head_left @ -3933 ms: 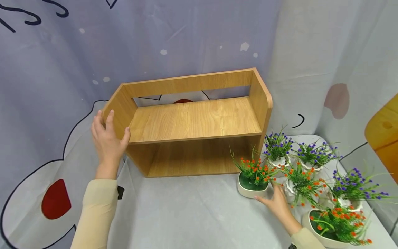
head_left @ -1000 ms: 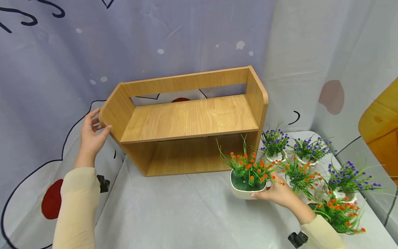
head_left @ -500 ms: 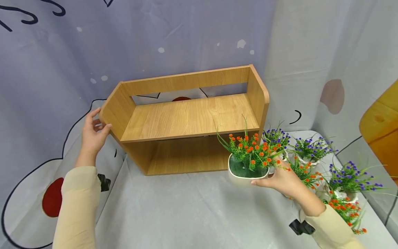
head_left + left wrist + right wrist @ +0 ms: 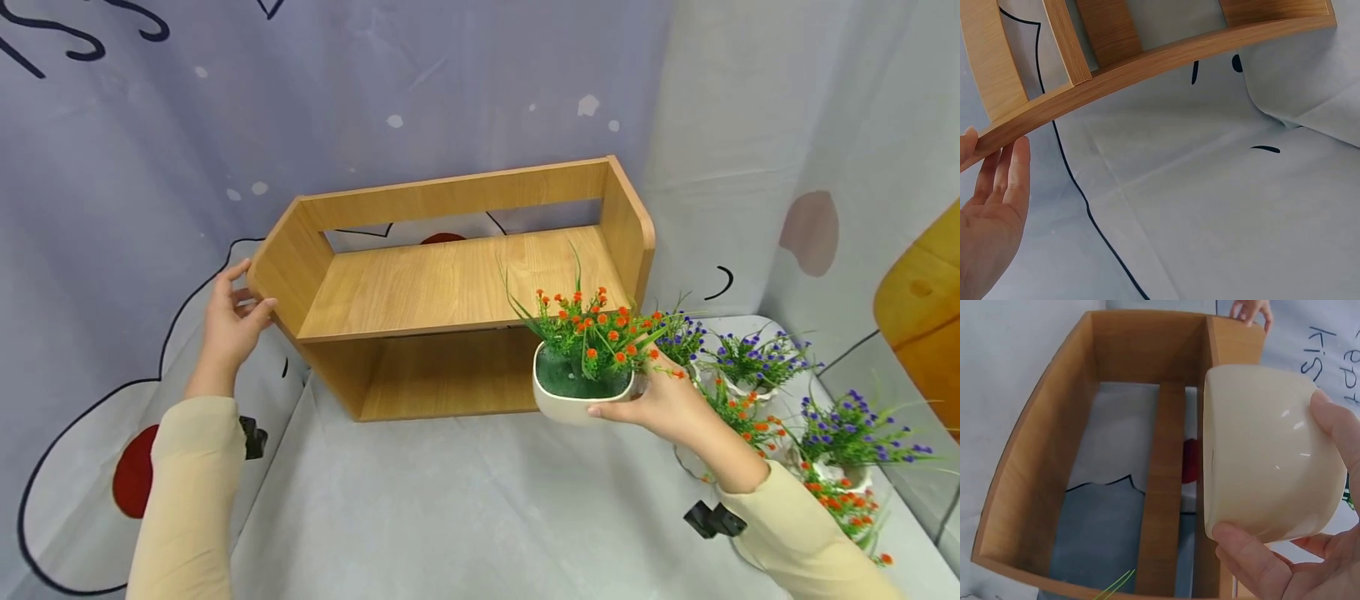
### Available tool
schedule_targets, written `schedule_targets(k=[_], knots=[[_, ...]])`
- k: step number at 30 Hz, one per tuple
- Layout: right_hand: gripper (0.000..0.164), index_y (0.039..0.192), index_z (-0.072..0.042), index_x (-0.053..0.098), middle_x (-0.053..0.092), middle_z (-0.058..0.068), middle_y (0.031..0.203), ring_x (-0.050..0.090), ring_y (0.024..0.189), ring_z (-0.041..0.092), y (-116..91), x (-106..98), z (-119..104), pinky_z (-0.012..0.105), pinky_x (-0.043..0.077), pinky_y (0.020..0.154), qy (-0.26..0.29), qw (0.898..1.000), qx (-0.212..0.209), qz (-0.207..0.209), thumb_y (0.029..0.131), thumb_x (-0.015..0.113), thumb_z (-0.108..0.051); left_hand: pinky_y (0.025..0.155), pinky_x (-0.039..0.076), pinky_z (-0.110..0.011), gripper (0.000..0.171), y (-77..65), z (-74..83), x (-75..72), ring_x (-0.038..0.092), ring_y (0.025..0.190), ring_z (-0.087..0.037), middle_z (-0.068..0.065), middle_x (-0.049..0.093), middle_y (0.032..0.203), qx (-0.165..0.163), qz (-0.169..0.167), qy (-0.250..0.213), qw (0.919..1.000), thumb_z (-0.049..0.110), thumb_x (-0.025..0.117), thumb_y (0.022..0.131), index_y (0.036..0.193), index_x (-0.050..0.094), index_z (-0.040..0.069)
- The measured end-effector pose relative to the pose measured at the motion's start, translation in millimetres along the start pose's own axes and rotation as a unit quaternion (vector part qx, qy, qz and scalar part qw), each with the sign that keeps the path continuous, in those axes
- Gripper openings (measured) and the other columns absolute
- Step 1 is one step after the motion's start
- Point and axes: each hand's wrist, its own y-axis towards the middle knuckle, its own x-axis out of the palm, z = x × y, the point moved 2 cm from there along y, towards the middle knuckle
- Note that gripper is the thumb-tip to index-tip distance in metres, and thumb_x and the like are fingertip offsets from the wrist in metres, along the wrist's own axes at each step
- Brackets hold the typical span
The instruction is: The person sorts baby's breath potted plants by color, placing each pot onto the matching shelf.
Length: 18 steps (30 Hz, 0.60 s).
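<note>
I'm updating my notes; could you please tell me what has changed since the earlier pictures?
The right hand has lifted an orange-flowered potted plant off the table and leftward; the left hand now grips the left panel of the wooden shelf. The purple-flowered plants stayed put.

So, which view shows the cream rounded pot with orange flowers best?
The head view, because the cream rounded pot with orange flowers appears nearly whole there. The right wrist view shows mainly its glossy wall; the left wrist view, none of it.
</note>
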Motion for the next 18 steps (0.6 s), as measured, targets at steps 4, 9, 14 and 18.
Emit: schedule_targets(k=[4,9,14,18], knots=[[0.104,0.145,-0.007,0.031,0.051,0.026,0.132,0.056,0.109,0.039,6.2,-0.6,-10.0,0.049,0.052,0.08,0.001,1.0,0.017,-0.006,0.067,0.08,-0.055,0.07,0.048,-0.005,0.064,0.1,-1.3,0.0,0.048,0.086,0.007,-0.013,0.045,0.122,-0.002,0.003,0.004,1.0,0.011,0.054,0.096,0.15,0.024,0.023],[0.105,0.147,-0.009,0.027,0.058,0.024,0.116,0.061,0.085,0.032,20.9,-0.9,-19.7,0.041,0.051,0.07,0.016,1.0,0.01,0.003,0.068,0.082,-0.05,0.069,0.048,-0.004,0.064,-0.5,-0.7,0.0,0.049,0.085,0.007,-0.013,0.046,0.121,-0.004,0.013,0.003,0.9999,0.007,0.054,0.095,0.15,0.025,0.021],[0.099,0.143,-0.008,0.032,0.053,0.023,0.128,0.056,0.11,0.038,37.4,-0.4,-26.7,0.05,0.05,0.086,0.03,0.999,-0.004,0.017,0.067,0.084,-0.044,0.069,0.048,-0.004,0.064,1.0,0.5,2.1,0.049,0.083,0.008,-0.009,0.046,0.117,0.003,0.022,-0.005,0.9997,0.004,0.054,0.094,0.15,0.025,0.018],[0.099,0.144,-0.01,0.031,0.045,0.02,0.14,0.046,0.126,0.038,51.3,2.0,-32.0,0.054,0.042,0.1,0.043,0.998,-0.031,0.031,0.066,0.086,-0.039,0.067,0.048,-0.004,0.064,1.8,0.5,3.8,0.049,0.082,0.008,-0.011,0.046,0.117,0.008,0.026,-0.007,0.9996,0.003,0.055,0.094,0.15,0.025,0.016]])
